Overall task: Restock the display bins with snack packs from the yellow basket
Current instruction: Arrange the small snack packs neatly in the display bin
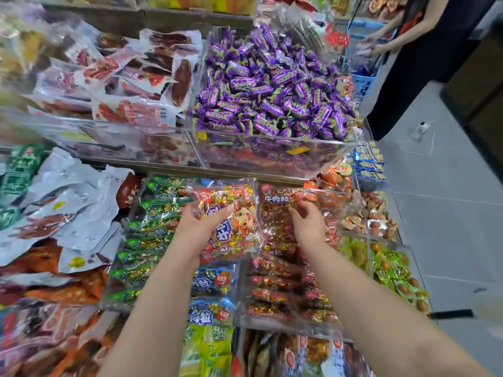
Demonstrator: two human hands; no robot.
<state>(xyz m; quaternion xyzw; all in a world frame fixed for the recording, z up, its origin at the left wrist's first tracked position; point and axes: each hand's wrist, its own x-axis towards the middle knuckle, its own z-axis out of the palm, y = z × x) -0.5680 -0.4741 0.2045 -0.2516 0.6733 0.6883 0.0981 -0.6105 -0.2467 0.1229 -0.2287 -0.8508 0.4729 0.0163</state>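
While I lean over the shelf, the blue packs [211, 284] lie closest to me, and the red packs [283, 284] fill the clear bin [285, 326] beside them. My left hand [194, 227] is just past the blue packs. Its fingers and thumb are curled around one snack pack [234, 221] and hold it up, tilted, above the bins. My right hand [307, 224] is beside it, over the red packs. Its fingers are bent down onto them, but I cannot tell if they pinch one or only touch.

I think I am putting this pack into a bin. Next I must pick the row that matches it, lay it down flat and then let go. My right hand may need to push packs aside to make room.

I cannot see the yellow basket. Farther back is a bin of purple candies [272, 85], heaped high. Past that, another person [424, 36] reaches toward a blue basket [362, 83].
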